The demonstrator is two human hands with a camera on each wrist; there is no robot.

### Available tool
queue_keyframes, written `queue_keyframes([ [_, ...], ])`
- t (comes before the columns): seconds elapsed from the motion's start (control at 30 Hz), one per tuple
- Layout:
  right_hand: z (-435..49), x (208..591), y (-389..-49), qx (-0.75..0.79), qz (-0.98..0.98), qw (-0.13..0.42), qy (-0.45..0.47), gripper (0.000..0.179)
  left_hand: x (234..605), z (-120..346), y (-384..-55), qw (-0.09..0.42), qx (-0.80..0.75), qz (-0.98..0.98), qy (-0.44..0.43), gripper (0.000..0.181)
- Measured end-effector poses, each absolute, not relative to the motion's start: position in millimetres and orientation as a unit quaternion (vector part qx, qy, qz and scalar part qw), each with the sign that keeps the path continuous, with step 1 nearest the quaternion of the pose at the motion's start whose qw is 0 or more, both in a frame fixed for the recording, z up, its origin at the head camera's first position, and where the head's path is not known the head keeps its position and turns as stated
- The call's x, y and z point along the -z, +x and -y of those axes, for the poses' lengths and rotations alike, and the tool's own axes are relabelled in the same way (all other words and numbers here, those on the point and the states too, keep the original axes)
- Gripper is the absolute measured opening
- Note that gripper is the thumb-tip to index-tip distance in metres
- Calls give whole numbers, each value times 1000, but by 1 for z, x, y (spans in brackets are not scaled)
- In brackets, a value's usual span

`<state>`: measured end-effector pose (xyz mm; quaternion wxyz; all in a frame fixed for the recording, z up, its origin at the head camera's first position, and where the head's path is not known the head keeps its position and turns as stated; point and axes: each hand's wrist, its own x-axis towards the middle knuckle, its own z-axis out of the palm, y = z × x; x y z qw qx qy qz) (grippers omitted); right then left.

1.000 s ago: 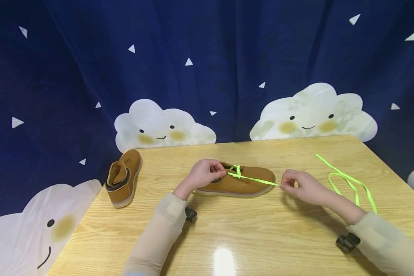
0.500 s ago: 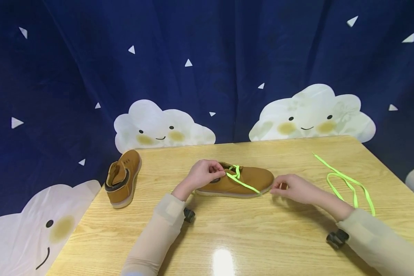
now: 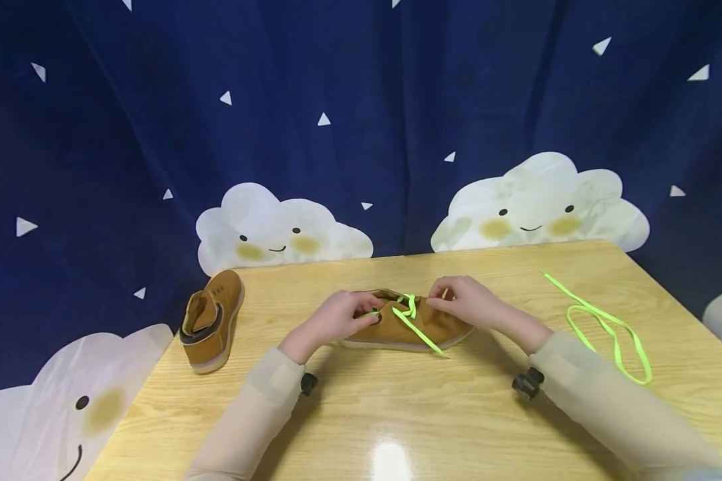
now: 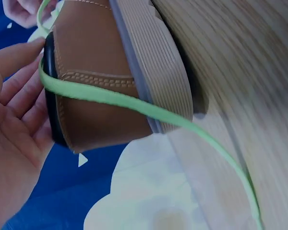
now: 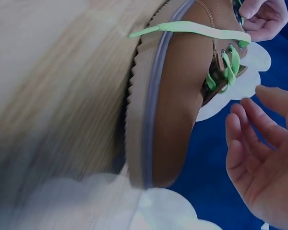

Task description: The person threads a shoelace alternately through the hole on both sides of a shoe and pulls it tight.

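Note:
A brown leather shoe (image 3: 391, 332) lies on the table, toe to the right, with a bright green shoelace (image 3: 418, 331) through its eyelets. One lace end hangs over the near side; in the left wrist view another stretch of shoelace (image 4: 105, 97) runs across the heel to the table. My left hand (image 3: 335, 317) is at the shoe's opening, its thumb on the dark collar and its fingers inside, seeming to pinch the collar. My right hand (image 3: 472, 302) hovers over the front of the shoe, fingers loosely bent and apart from it in the right wrist view (image 5: 264, 153).
A second brown shoe (image 3: 212, 321) stands at the table's far left edge, without a lace in view. A loose green shoelace (image 3: 608, 327) lies curved on the right of the wooden table (image 3: 457, 414). Behind hangs a dark blue curtain (image 3: 313, 80) with clouds.
My right hand first held the lace end taut to the right, let it go, and has moved left above the shoe. The lace end now droops. My left hand has shifted slightly left, down to the collar.

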<state>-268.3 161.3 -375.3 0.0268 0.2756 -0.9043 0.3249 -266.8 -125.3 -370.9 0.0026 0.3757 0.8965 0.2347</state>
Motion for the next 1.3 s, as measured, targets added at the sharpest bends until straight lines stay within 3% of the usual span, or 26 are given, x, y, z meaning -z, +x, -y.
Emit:
queue_keyframes([
  [0.27,-136,378,-285,-338,900,56,268,13,368,137,-263,-25,-282,-889,359,16],
  [0.6,-116,382,-290,-337,898,43,278,17,363,149,-265,51,-449,-841,300,18],
  [0.93,-113,383,-291,-324,906,57,266,8,347,191,-266,108,-369,-881,274,14],
  [1.3,-112,382,-292,-319,915,40,245,10,341,226,-269,121,-381,-885,239,12],
])
